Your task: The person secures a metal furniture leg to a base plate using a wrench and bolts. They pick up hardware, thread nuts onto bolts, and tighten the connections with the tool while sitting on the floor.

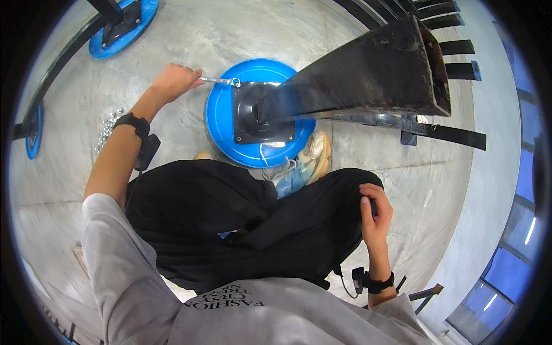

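My left hand is shut on the end of a silver wrench. The wrench's ring end sits over a bolt at the upper left corner of a black metal base plate. That plate lies on a round blue disc base, and a thick black square steel post rises from it. Bolts also show at the plate's two lower corners. My right hand rests on my right knee with its fingers loosely curled and nothing seen in it.
Loose shiny nuts or bolts lie on the floor beside my left forearm. Another blue disc base with a black post stands at the upper left. Black steel bars lie at the upper right. My shoe touches the central disc.
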`<state>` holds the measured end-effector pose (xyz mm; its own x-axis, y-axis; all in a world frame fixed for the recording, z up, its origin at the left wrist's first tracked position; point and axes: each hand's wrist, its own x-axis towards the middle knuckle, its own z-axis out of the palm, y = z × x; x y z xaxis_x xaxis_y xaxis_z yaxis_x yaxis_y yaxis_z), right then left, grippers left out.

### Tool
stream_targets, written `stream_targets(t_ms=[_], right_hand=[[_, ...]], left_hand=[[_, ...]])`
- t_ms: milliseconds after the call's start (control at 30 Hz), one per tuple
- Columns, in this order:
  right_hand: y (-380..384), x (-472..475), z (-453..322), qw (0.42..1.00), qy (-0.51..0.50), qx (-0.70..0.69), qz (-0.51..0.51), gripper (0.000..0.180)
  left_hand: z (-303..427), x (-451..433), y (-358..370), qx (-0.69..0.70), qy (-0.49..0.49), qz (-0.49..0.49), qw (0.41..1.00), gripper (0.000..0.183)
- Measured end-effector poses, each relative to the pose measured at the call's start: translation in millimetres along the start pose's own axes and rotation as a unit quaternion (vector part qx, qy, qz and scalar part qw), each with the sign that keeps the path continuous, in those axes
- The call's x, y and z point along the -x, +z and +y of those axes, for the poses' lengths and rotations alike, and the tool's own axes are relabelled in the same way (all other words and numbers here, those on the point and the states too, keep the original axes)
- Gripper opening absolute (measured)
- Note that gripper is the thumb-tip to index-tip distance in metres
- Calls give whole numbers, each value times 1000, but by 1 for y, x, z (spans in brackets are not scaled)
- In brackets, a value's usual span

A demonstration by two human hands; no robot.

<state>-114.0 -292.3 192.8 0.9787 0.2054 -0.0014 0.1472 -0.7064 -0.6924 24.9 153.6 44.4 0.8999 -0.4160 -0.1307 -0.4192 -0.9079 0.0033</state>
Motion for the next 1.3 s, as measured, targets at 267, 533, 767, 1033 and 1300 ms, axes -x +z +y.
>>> stream_targets(t_ms=[267,533,767,1033,1300], right_hand=[[13,-18,-15,1000,3,-22,-2,11],[19,-17,-18,999,-17,-2,-29,12],[17,-40,-32,997,-68,0,-19,12],[8,-132,-90,926,-241,-282,71,72],[14,-145,-101,918,-195,-335,-78,90]], left_hand=[[-5,-9,10,-6,35,-9,999,25],[-12,-17,18,41,53,-29,997,27],[0,-7,5,43,7,-58,997,30],[26,-2,18,13,-86,24,996,37],[46,-2,15,-36,-190,61,979,39]])
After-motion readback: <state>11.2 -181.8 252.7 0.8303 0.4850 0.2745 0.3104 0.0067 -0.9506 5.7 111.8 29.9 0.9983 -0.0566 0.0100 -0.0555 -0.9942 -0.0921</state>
